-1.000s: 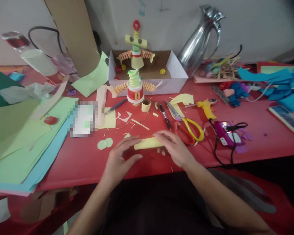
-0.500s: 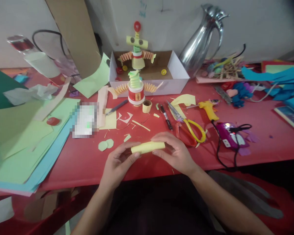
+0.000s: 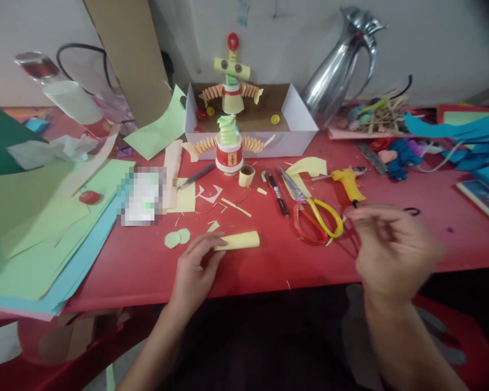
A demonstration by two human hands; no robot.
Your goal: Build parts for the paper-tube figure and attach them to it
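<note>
My left hand (image 3: 198, 263) pinches the left end of a yellow paper tube (image 3: 240, 240) just above the red table. Over at the right, my right hand (image 3: 393, 250) is blurred, its fingers curled near the cord of a yellow glue gun (image 3: 348, 183). Whether it grips anything cannot be made out. Scissors (image 3: 324, 217) with one red and one yellow handle lie between the hands, beside a black marker (image 3: 277, 195). Behind the tube stands a paper-cup figure (image 3: 229, 155) with folded arms and a green folded neck, next to a short paper ring (image 3: 246, 176).
A finished-looking paper robot (image 3: 231, 98) stands by a white box (image 3: 252, 140). Coloured paper sheets (image 3: 85, 228) cover the left side. Two green paper discs (image 3: 177, 238) and scraps lie mid-table. A steel jug (image 3: 338, 70) leans at the back; a phone (image 3: 483, 201) lies far right.
My right hand has let go of the yellow tube and moved right, toward the glue gun's cord, now covering the purple device. My left hand keeps hold of the tube.
</note>
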